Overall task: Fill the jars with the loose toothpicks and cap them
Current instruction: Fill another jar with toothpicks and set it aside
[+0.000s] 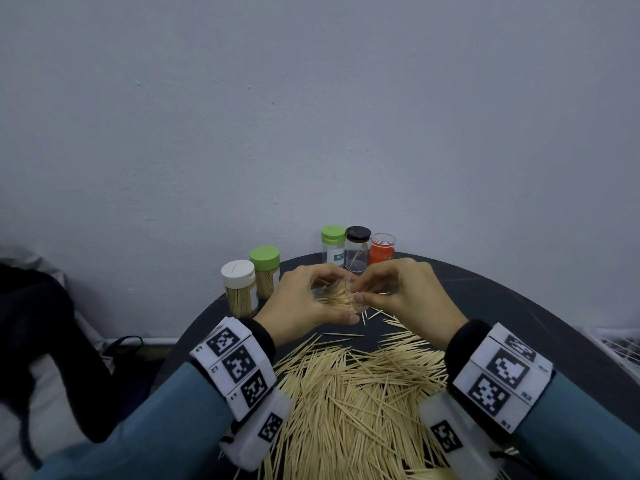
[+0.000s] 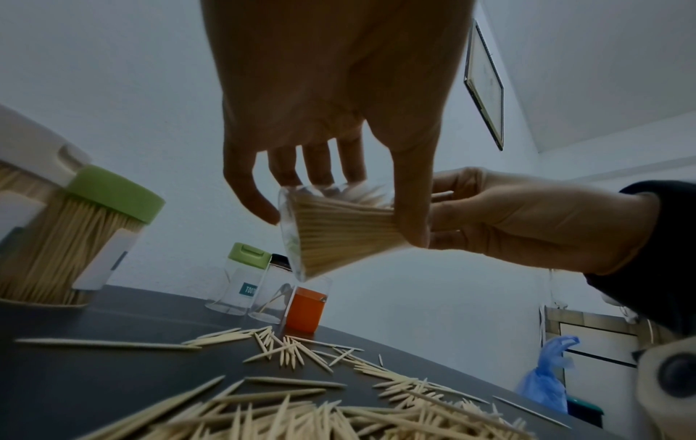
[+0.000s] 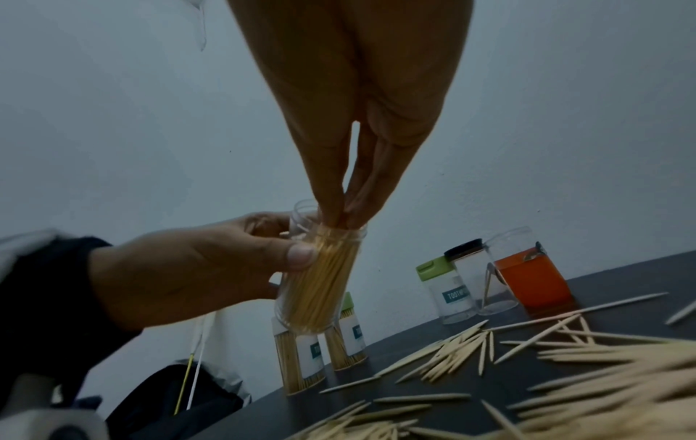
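Left hand [image 1: 304, 299]: curled round clear jar [image 3: 320, 282], held tilted above table [image 1: 502, 292].
Right hand [image 1: 405, 292]: fingertips [image 3: 339, 208] pinched at jar mouth, pressing in picks [image 2: 339, 232].
Jar: nearly full, uncapped.
Pile [image 1: 356, 393]: spread on table below both wrists.
Risks: picks jamming crosswise at mouth; jar tipping further, spilling load; overpacking stopping cap from seating.

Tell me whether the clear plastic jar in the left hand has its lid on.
No: the clear plastic jar is open-mouthed, right hand fingertips inside.
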The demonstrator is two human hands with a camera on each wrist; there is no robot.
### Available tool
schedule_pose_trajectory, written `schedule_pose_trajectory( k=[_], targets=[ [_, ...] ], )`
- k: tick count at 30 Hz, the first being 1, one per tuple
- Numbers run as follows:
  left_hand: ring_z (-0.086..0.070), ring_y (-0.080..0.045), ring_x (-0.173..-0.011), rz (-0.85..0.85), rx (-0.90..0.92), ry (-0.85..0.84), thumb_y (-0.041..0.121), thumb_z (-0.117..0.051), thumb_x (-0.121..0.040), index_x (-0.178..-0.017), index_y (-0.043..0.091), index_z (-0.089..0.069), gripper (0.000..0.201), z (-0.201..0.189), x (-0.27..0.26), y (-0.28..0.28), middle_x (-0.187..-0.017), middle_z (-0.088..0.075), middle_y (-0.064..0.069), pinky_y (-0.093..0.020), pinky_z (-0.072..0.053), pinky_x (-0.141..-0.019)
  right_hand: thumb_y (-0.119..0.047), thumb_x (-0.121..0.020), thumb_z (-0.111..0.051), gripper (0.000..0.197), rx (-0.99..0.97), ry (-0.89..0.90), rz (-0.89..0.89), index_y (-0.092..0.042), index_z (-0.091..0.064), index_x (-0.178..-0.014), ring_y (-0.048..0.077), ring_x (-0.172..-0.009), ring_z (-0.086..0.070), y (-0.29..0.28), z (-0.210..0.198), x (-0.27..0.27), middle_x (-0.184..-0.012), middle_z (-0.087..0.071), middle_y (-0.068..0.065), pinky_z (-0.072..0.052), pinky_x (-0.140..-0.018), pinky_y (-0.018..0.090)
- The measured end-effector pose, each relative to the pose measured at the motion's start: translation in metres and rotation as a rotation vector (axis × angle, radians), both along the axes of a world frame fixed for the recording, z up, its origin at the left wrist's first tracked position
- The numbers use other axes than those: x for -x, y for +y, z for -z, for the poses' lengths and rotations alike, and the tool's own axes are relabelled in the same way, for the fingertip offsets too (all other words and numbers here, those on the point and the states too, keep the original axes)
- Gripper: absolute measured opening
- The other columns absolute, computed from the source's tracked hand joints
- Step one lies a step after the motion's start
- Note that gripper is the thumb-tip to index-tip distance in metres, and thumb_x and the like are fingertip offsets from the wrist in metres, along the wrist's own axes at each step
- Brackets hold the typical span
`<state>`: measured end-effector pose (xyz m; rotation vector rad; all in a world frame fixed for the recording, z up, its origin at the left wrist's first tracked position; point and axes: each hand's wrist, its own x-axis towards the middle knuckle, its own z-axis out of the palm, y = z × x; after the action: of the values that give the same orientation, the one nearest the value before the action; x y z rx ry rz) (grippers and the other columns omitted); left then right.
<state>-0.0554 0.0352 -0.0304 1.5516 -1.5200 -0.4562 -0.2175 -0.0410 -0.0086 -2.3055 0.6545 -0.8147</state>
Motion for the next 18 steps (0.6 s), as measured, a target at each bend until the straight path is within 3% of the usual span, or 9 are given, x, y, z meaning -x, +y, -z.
schedule_pose_trajectory(
  k=[6, 11, 15, 18],
  targets=[
    [-0.062, -0.007, -0.097, -0.005, -0.014, -0.029, 0.025, -0.088, -0.06, -0.105, 0.024, -0.069, 0.05, 0.0028, 0.0002, -0.0014, -0.097, -0.07, 0.007, -0.024, -0.047, -0.087, -0.006, -0.069, -0.08, 0.015, -0.112, -0.065, -0.039, -0.015, -0.068, -0.074, -0.001, -0.061, -0.063, 0.0013, -0.0008, -0.0002, -0.073, -0.071, 0.004, -0.049, -0.062, 0.009],
    [-0.062, -0.004, -0.096, 0.019, 0.001, -0.035, 0.021, -0.088, -0.06, -0.106, 0.023, -0.07, 0.049, 0.0008, 0.0046, 0.0003, -0.098, -0.07, 0.007, -0.016, -0.048, -0.084, -0.006, -0.07, -0.079, 0.029, 0.013, -0.063, 0.09, -0.022, -0.054, -0.069, -0.001, -0.058, -0.061, -0.0013, 0.0048, -0.0002, -0.067, -0.068, -0.001, -0.046, -0.056, 0.007],
    [-0.062, -0.005, -0.095, 0.025, -0.002, -0.029, 0.021, -0.088, -0.06, -0.103, 0.026, -0.069, 0.048, 0.0012, 0.0041, 0.0005, -0.097, -0.07, 0.006, -0.017, -0.047, -0.083, -0.005, -0.07, -0.078, 0.027, -0.027, 0.021, 0.004, -0.016, -0.054, -0.071, 0.0, -0.057, -0.062, 0.0003, 0.0013, 0.0023, -0.065, -0.067, -0.001, -0.047, -0.055, 0.009],
    [-0.062, -0.003, -0.094, 0.025, -0.004, -0.031, 0.022, -0.088, -0.06, -0.105, 0.026, -0.069, 0.048, 0.0, 0.0037, 0.0002, -0.097, -0.07, 0.007, -0.015, -0.046, -0.081, -0.008, -0.069, -0.08, 0.027, 0.046, 0.012, 0.064, -0.017, -0.055, -0.068, 0.004, -0.058, -0.061, -0.0007, 0.0011, 0.0014, -0.066, -0.066, 0.0, -0.049, -0.056, 0.011]
  ],
)
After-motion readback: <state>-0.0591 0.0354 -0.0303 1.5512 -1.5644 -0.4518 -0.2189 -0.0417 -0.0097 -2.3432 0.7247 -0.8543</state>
